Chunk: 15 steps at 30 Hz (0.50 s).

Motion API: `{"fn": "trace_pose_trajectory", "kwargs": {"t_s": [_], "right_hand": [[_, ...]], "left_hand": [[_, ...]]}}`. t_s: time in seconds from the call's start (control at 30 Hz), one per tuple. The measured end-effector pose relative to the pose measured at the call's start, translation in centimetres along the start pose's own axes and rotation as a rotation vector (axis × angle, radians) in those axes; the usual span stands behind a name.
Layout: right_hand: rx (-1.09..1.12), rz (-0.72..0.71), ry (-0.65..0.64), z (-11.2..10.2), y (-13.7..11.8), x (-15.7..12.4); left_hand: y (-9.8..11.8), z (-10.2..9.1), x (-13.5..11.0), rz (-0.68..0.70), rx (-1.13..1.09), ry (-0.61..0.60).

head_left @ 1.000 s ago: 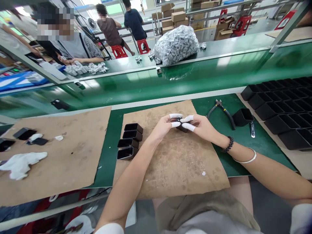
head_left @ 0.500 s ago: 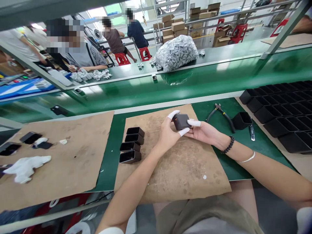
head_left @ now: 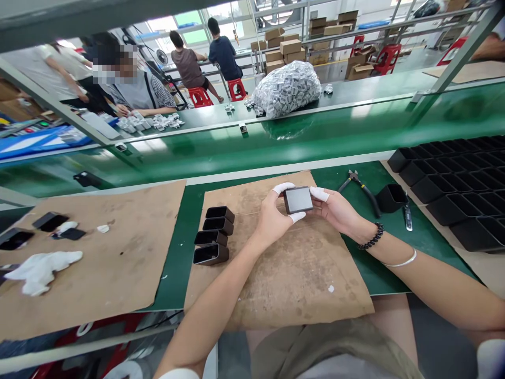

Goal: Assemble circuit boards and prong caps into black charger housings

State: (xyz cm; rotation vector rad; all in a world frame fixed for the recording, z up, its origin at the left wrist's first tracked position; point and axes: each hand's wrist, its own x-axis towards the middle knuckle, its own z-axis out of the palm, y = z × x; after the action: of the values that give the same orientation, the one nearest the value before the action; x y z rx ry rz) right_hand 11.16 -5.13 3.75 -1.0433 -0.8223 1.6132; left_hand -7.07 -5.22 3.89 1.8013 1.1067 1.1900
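Between both hands, above the brown cardboard sheet point(head_left: 292, 273), is a small black box-shaped housing point(head_left: 299, 200) with a light grey face turned up toward me. My left hand point(head_left: 276, 213) grips its left side, thumb below and forefinger on top. White finger covers show on the fingertips of both hands. My right hand point(head_left: 333, 208) holds the right edge of the housing; some of its fingers are hidden behind it. To the left on the cardboard, several open black housings point(head_left: 211, 254) stand in a column.
Right of the cardboard lie wire cutters point(head_left: 365, 192), a single open black housing point(head_left: 392, 197) and a small knife point(head_left: 407, 217). Rows of black housings point(head_left: 481, 231) fill the far right. A white cloth point(head_left: 43, 271) rests on the left cardboard. Beyond the conveyor, a large bag of parts point(head_left: 288, 89) sits near seated people.
The housing has been turned in my hands, so its light grey face now shows instead of a dark side. The right fingers have shifted along its edge.
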Motion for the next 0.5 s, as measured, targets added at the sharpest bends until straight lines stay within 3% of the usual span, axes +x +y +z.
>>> {"fn": "trace_pose_trajectory", "kwargs": {"t_s": [0.1, 0.2, 0.37, 0.5], "right_hand": [[-0.133, -0.149, 0.026, 0.3, -0.5, -0.3], [-0.151, -0.179, 0.019, 0.5, -1.1, -0.6], [-0.023, -0.087, -0.030, 0.4, -1.4, -0.7], [0.120, 0.110, 0.005, 0.6, -1.3, -0.6]], "left_hand": [[0.0, -0.1, 0.0, 0.023, 0.073, 0.025], [-0.1, -0.2, -0.1, 0.056, 0.050, 0.042], [-0.5, -0.2, 0.0, 0.096, -0.067, 0.045], [-0.6, 0.0, -0.1, 0.156, -0.135, 0.071]]}}
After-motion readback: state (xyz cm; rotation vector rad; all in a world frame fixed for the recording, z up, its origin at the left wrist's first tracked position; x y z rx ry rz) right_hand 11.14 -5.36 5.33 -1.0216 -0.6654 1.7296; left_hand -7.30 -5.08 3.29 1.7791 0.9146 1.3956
